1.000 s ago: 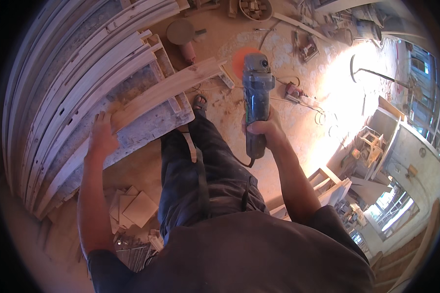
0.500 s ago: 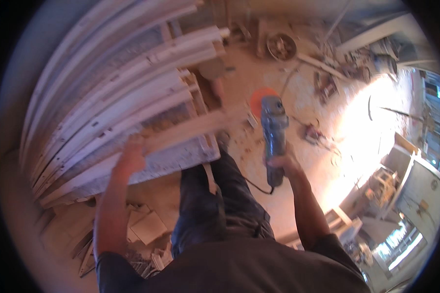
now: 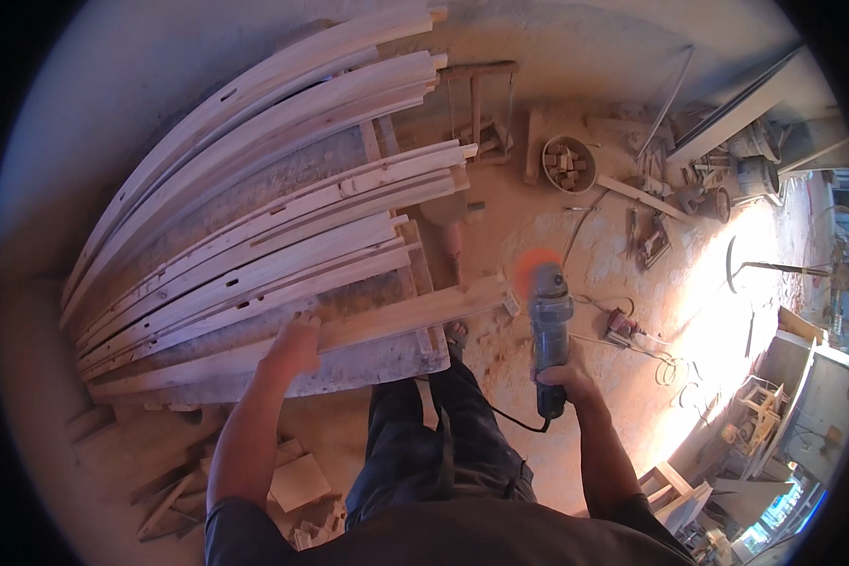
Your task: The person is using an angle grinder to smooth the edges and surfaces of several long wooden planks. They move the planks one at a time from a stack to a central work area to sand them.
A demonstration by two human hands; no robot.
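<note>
My right hand (image 3: pixel 568 377) is wrapped around the body of a grey angle grinder (image 3: pixel 550 325), held upright in the picture beyond the right leg. At its head an orange-red disc (image 3: pixel 535 270) looks blurred, just right of the end of a long wooden plank (image 3: pixel 401 313). Along the near edge of the workbench (image 3: pixel 387 357) this plank lies, its end jutting past the bench. My left hand (image 3: pixel 295 345) is closed over the plank about midway; its fingertips are partly hidden. A black cord (image 3: pixel 514 419) runs from the grinder's lower end toward my legs.
Several notched wooden boards (image 3: pixel 283 203) lie side by side on the bench. Beyond stands a round bucket of wood offcuts (image 3: pixel 568 165). A red power tool (image 3: pixel 622 325) with a loose cord rests on the floor at right. Wood scraps (image 3: pixel 297 483) lie below the bench at left.
The whole view has shifted, so the scene sits lower and further right. The grinder's disc appears closer to the plank's end. Both hands keep their holds.
</note>
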